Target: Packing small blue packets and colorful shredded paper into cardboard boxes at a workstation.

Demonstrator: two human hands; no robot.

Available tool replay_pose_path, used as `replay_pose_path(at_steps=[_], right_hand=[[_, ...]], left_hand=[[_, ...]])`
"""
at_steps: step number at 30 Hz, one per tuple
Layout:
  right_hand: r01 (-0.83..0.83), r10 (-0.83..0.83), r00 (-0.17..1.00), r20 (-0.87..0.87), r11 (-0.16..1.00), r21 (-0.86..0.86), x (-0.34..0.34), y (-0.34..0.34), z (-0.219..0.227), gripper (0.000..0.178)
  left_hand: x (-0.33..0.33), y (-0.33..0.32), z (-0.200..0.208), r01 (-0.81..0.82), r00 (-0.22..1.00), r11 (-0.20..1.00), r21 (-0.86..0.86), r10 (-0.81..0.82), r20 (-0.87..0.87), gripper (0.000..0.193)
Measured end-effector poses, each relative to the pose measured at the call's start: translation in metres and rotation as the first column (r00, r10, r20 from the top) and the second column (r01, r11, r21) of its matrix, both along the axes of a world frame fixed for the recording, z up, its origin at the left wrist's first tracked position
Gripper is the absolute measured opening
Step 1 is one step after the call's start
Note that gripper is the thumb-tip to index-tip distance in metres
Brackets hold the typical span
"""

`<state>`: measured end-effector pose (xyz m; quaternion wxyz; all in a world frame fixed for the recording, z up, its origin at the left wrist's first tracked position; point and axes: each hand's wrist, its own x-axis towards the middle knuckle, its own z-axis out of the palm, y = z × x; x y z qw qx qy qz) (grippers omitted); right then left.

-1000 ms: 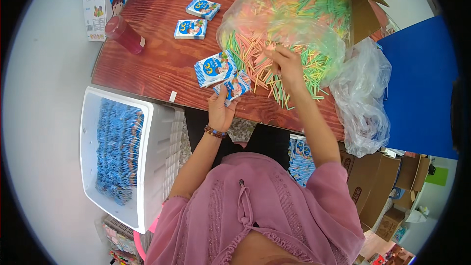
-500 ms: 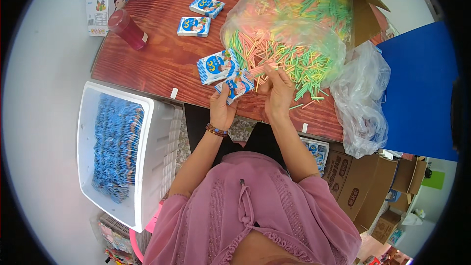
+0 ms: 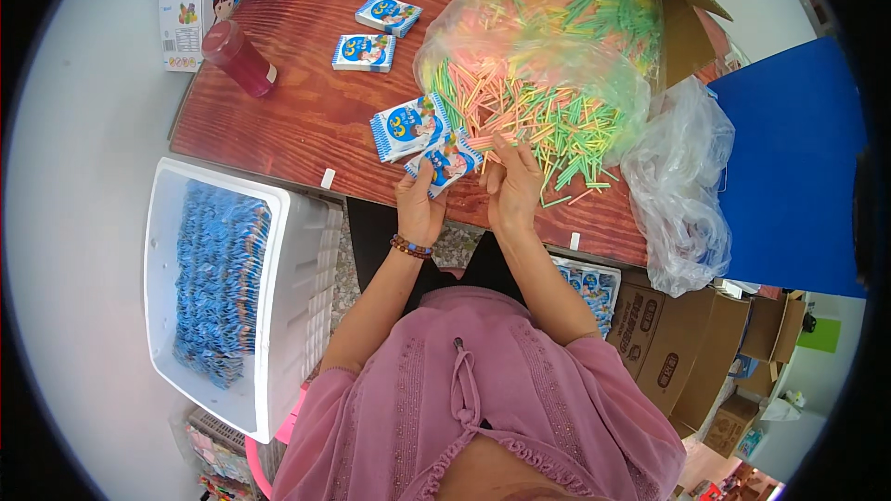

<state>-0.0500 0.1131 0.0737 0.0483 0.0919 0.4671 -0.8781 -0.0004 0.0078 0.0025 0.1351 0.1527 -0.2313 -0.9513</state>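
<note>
A small blue-and-white packet [image 3: 449, 165] is pinched in my left hand [image 3: 420, 204], its upper end tilted toward the right. Next to it, my right hand [image 3: 513, 187] has its fingertips closed on a few thin pink sticks [image 3: 481, 142] at the packet's upper right end. Whether the sticks' tips are inside the packet, I cannot tell. More flat packets [image 3: 406, 128] lie overlapping just beyond my left hand. Past my right hand, a heap of pink, green and yellow sticks [image 3: 520, 97] spills from a clear plastic bag [image 3: 548, 54].
Two stacks of packets, one nearer [image 3: 363, 53] and one farther [image 3: 389, 14], sit on the wooden table [image 3: 297, 37]. A red-pink bottle [image 3: 241, 57] stands left. A white bin [image 3: 269, 315] holds rows of blue packets. Crumpled plastic [image 3: 682, 186] hangs by a blue panel [image 3: 789, 167]; cardboard boxes [image 3: 682, 353] stand lower right.
My right hand has moved slightly left, bringing the pink sticks closer to the packet. My left hand has stayed almost in place.
</note>
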Motion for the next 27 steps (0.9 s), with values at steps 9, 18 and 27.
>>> replay_pose_path(at_steps=[9,18,27], right_hand=[[-0.103,0.113,0.993,-0.046,0.979,0.176,0.002,-0.001,-0.001,0.009],[-0.154,0.188,0.979,-0.083,0.938,0.312,-0.010,0.011,-0.009,0.010],[-0.154,0.579,0.711,-0.399,0.681,0.716,-0.009,0.015,-0.014,0.021]], left_hand=[[0.000,-0.001,0.003,-0.004,1.000,0.999,0.053,0.004,-0.011,0.023],[0.001,-0.002,0.002,0.029,0.999,0.999,0.043,-0.028,-0.030,0.023],[0.002,-0.006,0.007,0.075,0.995,0.990,0.121,-0.066,-0.076,0.027]])
